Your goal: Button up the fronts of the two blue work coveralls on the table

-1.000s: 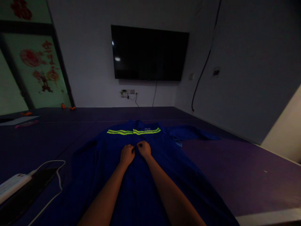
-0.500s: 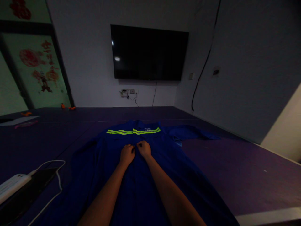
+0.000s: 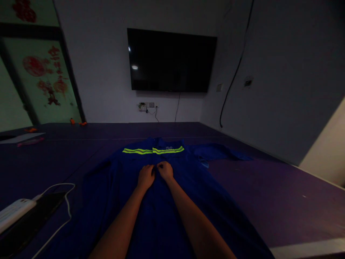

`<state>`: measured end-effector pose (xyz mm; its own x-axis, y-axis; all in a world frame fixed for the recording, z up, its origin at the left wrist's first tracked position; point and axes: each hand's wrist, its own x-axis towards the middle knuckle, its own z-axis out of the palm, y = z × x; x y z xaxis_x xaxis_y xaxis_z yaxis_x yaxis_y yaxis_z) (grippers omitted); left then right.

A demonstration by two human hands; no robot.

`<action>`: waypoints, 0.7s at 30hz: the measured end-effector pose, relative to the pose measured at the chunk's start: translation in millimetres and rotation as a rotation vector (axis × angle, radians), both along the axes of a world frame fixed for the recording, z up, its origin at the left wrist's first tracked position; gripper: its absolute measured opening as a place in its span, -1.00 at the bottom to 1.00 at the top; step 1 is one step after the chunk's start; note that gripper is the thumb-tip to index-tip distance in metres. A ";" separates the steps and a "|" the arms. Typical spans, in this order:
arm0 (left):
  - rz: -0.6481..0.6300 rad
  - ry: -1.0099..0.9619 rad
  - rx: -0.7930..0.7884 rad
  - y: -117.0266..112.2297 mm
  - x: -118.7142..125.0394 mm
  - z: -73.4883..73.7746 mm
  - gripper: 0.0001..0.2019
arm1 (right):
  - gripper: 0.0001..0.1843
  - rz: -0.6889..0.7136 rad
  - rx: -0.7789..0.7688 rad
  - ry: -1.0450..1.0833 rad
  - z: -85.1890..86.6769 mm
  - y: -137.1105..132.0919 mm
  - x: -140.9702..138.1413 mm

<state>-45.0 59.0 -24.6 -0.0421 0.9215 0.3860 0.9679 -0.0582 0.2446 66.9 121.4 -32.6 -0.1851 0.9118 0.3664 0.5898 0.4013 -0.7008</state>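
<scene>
A blue work jacket [image 3: 188,194] with a yellow-green reflective stripe [image 3: 153,150] lies spread flat on a dark purple table [image 3: 269,187]. My left hand [image 3: 146,176] and my right hand [image 3: 165,170] rest side by side on the jacket's front opening, just below the stripe. Both hands are closed, fingers pinched on the fabric edges at the centre line. Whatever small part they pinch is hidden by the fingers. One sleeve [image 3: 221,153] stretches out to the right.
A white power strip [image 3: 13,212] with a white cable [image 3: 59,187] and a dark flat device [image 3: 35,216] lie at the near left. A wall-mounted black screen [image 3: 171,61] hangs ahead. Small orange items [image 3: 78,123] sit at the far left edge.
</scene>
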 end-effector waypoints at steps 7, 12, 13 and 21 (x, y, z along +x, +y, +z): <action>-0.009 0.050 -0.048 0.3 -0.7 -0.1 -0.73 | -0.81 -0.004 0.002 -0.004 0.2 -0.2 0.1; 0.003 0.057 -0.051 0.0 -0.5 -0.9 -0.74 | -0.81 -0.003 0.000 -0.012 0.1 -0.2 -0.2; 0.004 0.058 -0.049 -0.2 -0.4 -1.1 -0.74 | -0.81 -0.002 -0.001 -0.011 0.0 -0.2 -0.2; 0.000 0.059 -0.049 -0.7 -0.3 -0.9 -0.71 | -0.81 -0.002 0.013 -0.025 -1.1 1.1 -0.5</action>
